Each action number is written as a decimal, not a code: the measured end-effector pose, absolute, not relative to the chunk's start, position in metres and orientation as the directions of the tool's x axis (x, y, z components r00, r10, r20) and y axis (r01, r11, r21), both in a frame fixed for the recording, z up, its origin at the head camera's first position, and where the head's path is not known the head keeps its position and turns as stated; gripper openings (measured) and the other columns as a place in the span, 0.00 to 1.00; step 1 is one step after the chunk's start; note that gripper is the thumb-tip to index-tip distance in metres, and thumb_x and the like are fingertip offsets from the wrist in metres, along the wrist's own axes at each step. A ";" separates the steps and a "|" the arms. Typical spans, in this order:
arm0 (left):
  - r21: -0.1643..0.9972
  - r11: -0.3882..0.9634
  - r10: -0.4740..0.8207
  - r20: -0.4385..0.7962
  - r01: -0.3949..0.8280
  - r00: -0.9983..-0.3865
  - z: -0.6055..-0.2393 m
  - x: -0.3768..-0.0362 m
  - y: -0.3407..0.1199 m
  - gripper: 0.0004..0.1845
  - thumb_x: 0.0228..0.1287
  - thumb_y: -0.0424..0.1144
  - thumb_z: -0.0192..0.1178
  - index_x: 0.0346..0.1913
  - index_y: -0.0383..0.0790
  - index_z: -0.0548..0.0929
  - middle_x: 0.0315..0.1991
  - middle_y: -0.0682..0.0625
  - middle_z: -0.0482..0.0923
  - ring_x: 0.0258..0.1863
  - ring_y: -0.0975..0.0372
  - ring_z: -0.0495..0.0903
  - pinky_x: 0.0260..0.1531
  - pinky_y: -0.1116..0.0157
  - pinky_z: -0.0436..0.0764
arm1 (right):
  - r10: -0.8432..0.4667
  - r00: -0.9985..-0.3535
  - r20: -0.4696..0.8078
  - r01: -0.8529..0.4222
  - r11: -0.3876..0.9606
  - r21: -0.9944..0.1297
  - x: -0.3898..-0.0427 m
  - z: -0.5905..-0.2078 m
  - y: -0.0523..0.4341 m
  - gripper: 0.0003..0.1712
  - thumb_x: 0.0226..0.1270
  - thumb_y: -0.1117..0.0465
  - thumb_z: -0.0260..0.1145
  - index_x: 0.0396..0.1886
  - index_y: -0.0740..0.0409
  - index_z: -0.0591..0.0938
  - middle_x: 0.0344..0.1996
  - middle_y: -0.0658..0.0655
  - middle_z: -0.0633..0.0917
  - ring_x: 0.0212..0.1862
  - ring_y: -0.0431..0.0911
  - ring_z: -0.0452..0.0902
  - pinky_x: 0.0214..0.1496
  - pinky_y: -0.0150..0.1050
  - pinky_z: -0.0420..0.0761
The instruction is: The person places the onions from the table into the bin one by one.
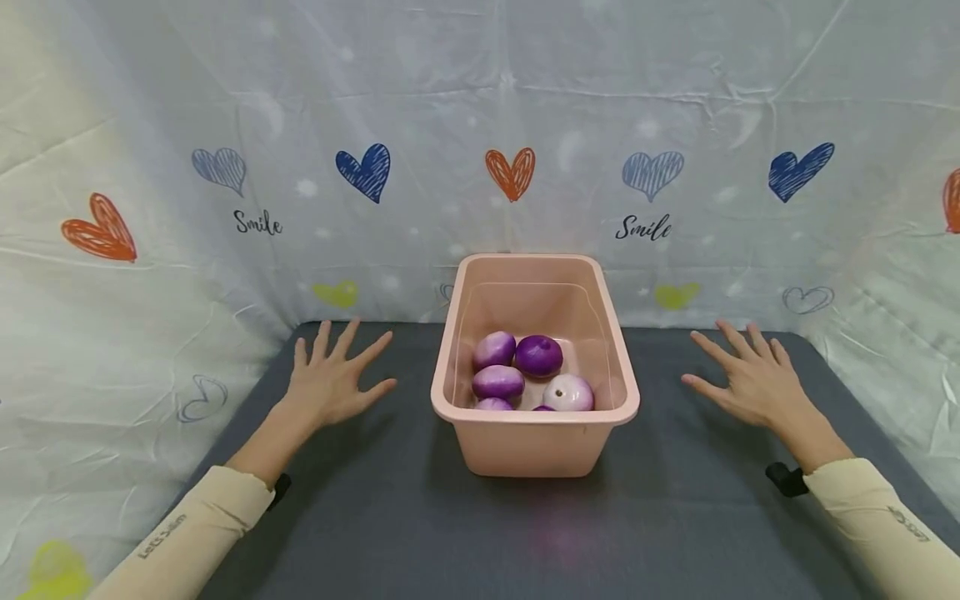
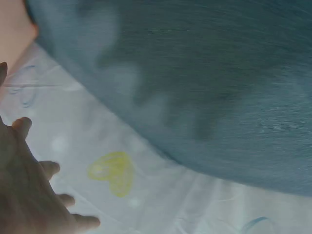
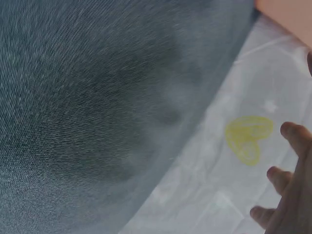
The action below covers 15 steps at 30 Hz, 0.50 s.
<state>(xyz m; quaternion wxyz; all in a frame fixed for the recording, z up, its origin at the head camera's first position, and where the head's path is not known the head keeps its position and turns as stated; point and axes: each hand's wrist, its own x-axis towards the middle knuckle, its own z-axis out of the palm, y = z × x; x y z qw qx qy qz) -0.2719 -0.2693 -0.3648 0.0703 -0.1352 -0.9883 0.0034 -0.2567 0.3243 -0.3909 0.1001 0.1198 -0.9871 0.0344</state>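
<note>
A pink plastic bin stands at the middle of the dark table with several purple onions inside. One dark onion lies toward the back, and a paler onion sits near the front right, its root end facing up. The front wall hides parts of the lowest onions. My left hand is held to the left of the bin, fingers spread and holding nothing. On the other side, my right hand is likewise spread and apart from the bin. Both wrist views show the spread fingers over table and sheet.
A dark grey cloth covers the table. Behind and along both sides hangs a white sheet printed with hearts and the word Smile. The back of the bin comes close to this sheet. Black straps show at the wrists.
</note>
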 end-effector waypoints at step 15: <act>-0.072 0.978 0.201 0.123 0.193 -0.972 -0.385 -0.270 -0.279 0.48 0.66 0.79 0.41 0.83 0.58 0.52 0.81 0.39 0.33 0.75 0.35 0.23 0.63 0.31 0.26 | -0.199 -0.972 0.128 -0.200 0.980 0.003 -0.262 -0.391 0.317 0.54 0.68 0.21 0.48 0.84 0.42 0.50 0.79 0.68 0.48 0.75 0.75 0.34 0.68 0.72 0.35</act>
